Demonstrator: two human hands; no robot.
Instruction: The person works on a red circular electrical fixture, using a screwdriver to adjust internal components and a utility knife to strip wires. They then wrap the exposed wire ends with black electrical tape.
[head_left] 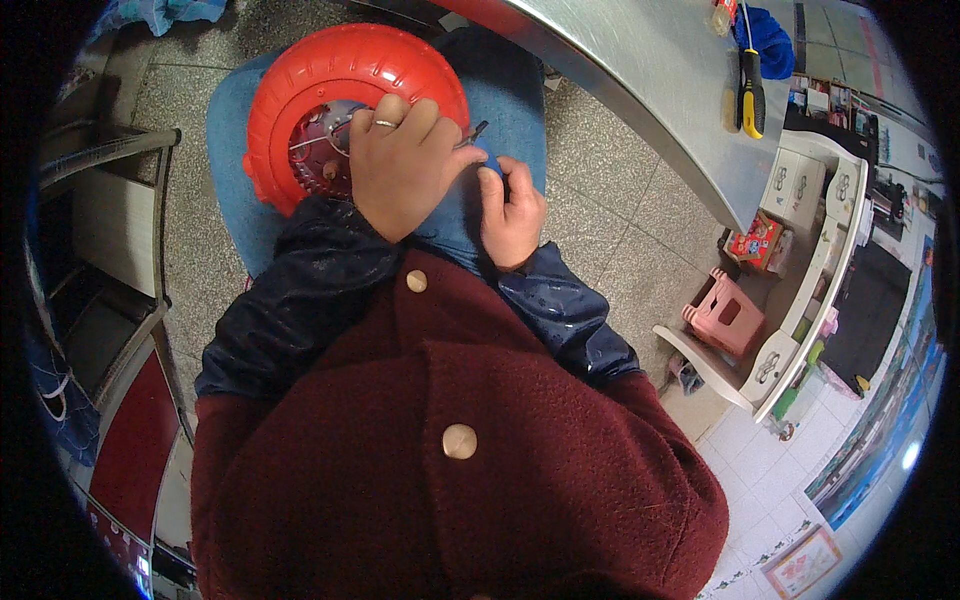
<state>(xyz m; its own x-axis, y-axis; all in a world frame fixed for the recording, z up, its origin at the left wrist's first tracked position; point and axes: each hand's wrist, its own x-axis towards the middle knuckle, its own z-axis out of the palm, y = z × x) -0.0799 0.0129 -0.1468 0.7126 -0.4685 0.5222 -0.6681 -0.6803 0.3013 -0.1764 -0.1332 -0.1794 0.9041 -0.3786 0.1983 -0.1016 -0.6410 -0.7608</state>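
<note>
A red plastic wheel with a dark motor core and thin wires lies on my lap, on blue jeans. My left hand, a ring on one finger, rests flat over the wheel's right side and hub. My right hand sits just right of it, fingers closed around the blue handle of a small tool whose metal tip points toward the wheel's rim. How much of the tool lies under the left hand is hidden.
A metal table curves across the upper right, carrying a yellow-and-black screwdriver and a blue cloth. A pink stool and white drawer units stand at right. Grey frames stand at left on the speckled floor.
</note>
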